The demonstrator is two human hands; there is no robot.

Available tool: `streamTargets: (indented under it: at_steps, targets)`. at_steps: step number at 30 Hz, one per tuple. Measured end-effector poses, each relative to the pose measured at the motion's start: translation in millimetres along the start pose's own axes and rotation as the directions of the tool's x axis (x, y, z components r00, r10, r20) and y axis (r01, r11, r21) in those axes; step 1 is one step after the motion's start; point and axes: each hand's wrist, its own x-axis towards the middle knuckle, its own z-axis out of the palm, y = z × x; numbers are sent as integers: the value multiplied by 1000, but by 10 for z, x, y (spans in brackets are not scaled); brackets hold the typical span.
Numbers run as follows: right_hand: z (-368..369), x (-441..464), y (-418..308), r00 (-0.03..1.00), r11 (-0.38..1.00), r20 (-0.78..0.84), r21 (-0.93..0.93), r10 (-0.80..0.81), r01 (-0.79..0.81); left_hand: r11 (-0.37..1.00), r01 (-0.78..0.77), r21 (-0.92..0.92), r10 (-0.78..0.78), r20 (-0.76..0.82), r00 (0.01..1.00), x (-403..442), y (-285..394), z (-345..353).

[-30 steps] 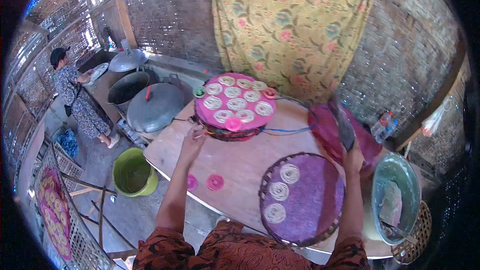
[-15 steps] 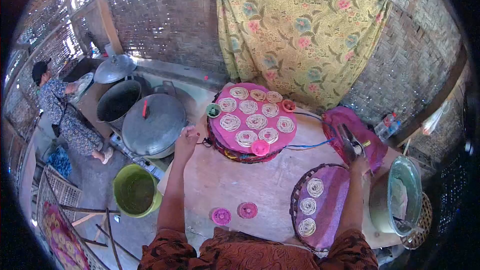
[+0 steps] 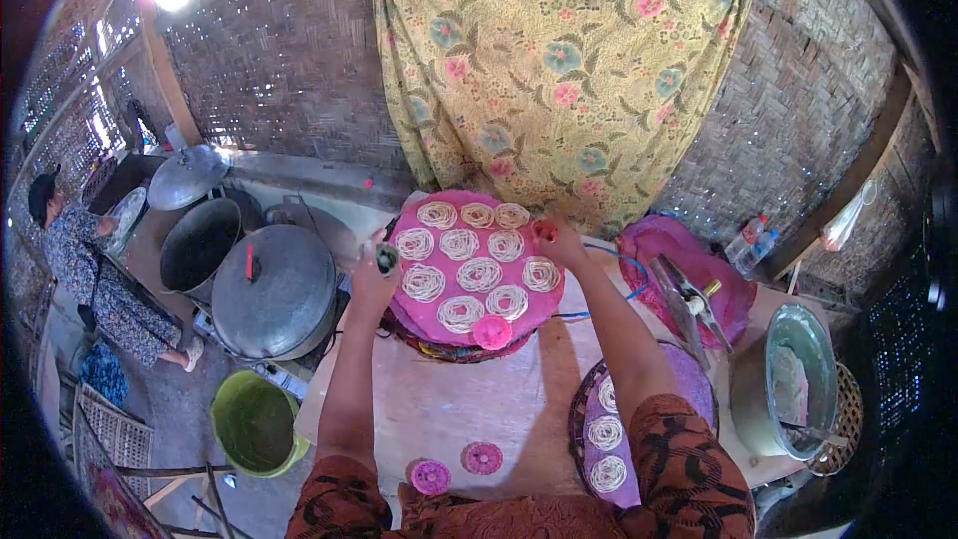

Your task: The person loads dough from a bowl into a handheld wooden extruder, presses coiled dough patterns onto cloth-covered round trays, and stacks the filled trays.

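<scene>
Pink tray (image 3: 542,305) | between: left hand (image 3: 373,277), green cup (image 3: 386,258); right hand (image 3: 564,244), red cup (image 3: 545,230)

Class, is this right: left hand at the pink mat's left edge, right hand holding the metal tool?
No: the head view shows the right hand at the pink mat's right edge, not holding the metal tool. The left hand is correct.

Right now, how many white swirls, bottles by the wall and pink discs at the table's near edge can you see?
White swirls: 14 in view (11 on the pink cloth, 3 on the purple tray)
Pink discs: 2
Bottles: 2
Total: 18
</scene>
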Motion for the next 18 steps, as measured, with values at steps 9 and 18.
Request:
streamTargets:
  at_steps: [9,18]
  targets:
    - [-312,-1397,-1896,838,889,317,271,-445,369,978,209,0,-199,318,927,-1262,397,-775]
    - [-34,-2060,-2189,846,846,479,529,-234,-66,990,137,42,-142,411,901,-1998,367,-523]
